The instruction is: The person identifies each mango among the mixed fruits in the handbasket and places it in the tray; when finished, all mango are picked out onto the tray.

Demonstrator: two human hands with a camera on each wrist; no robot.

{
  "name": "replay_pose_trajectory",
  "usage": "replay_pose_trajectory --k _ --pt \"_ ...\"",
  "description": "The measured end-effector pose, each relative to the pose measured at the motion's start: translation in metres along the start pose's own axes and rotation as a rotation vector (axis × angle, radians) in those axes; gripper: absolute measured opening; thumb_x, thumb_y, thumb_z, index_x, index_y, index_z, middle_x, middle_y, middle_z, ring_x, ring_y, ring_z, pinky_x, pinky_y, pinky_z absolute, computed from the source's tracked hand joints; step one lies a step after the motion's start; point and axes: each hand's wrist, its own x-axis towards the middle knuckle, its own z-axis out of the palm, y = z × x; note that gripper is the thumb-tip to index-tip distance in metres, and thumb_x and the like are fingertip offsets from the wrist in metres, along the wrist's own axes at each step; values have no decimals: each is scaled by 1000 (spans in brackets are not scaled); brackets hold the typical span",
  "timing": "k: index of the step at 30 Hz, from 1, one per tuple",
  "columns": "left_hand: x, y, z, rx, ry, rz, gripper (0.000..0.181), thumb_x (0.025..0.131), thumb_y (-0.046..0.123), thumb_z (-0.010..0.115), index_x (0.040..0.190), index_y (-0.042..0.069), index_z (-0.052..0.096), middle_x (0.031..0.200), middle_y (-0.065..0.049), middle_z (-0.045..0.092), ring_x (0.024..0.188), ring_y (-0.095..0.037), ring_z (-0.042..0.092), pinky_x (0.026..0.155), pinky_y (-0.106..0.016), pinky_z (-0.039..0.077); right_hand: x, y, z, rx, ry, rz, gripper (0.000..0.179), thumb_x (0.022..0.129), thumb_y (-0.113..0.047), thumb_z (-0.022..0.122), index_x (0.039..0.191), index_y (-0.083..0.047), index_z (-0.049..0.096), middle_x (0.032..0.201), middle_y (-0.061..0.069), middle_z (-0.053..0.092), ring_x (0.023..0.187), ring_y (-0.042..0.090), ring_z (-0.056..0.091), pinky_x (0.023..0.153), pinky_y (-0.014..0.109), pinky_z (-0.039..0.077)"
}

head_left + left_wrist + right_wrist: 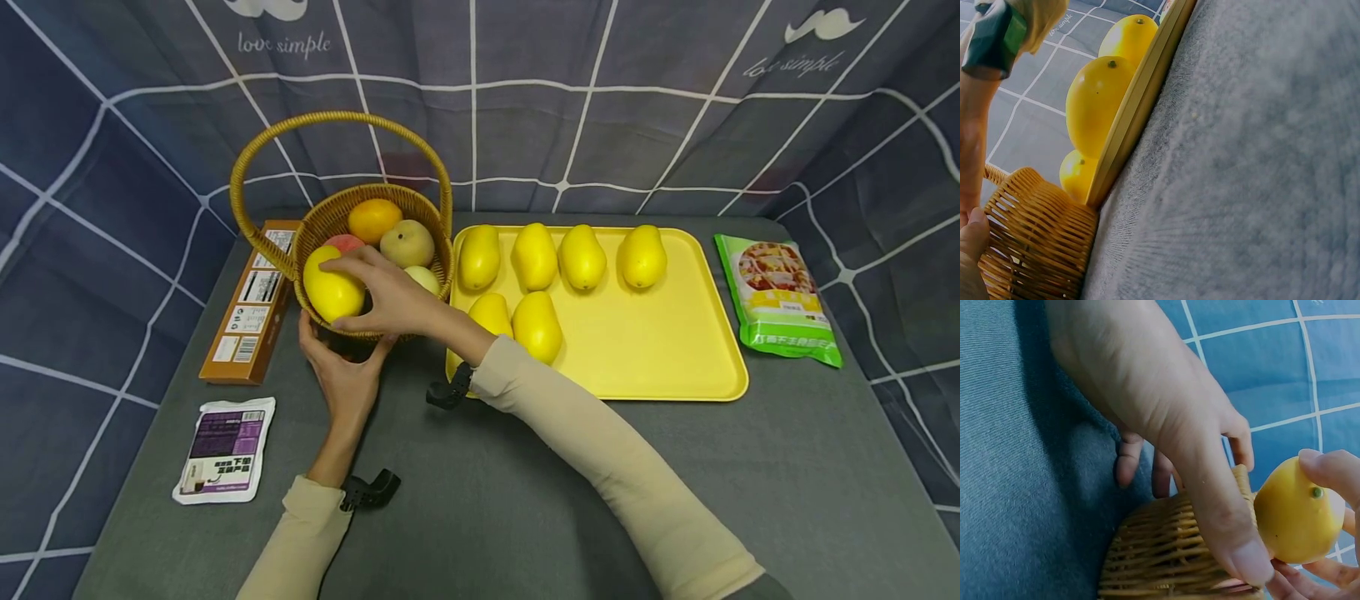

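Observation:
At the left of the head view stands a brown wicker basket with a tall arched handle. My left hand grips its near side; in the right wrist view the thumb lies near the rim and the other fingers sit lower on the outside. My right hand holds a yellow mango at the near left of the basket opening, thumb on one side and fingers on the other. Also in the basket lie an orange fruit, a dull green round fruit, a red fruit and a pale green one.
Several more mangoes lie on a yellow tray right of the basket. An orange-brown box and a white-purple pouch lie at the left. A green food bag lies right of the tray. Grid-patterned cloth hangs behind.

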Motion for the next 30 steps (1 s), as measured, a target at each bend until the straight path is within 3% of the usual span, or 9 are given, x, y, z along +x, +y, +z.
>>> replay_pose_trajectory --k 9,14,19,30 --pt "-1 2 0 -38 -2 -37 105 78 12 82 153 0 10 156 -22 15 132 -38 33 92 -57 37 -14 3 -16 15 79 3 73 82 -39 77 145 -19 46 144 9 40 121 17 48 97 24 44" --pt "-2 3 1 -42 -1 -30 105 78 12 83 153 0 11 156 -24 15 133 -43 32 93 -58 37 -24 9 -26 -12 131 -23 71 80 -39 79 141 -17 49 139 10 42 121 20 46 94 27 46" --pt "-1 3 2 -44 2 -36 105 78 14 83 153 0 11 156 -23 15 134 -41 30 95 -57 36 -37 20 -39 27 206 -40 69 79 -32 81 139 -13 51 138 11 43 120 21 47 93 34 49" --pt "-2 1 2 -60 6 -42 107 77 12 84 153 0 11 157 -24 14 134 -43 29 97 -58 36 -63 37 -58 3 246 22 70 79 -36 80 139 -15 51 139 10 43 123 21 49 102 34 45"
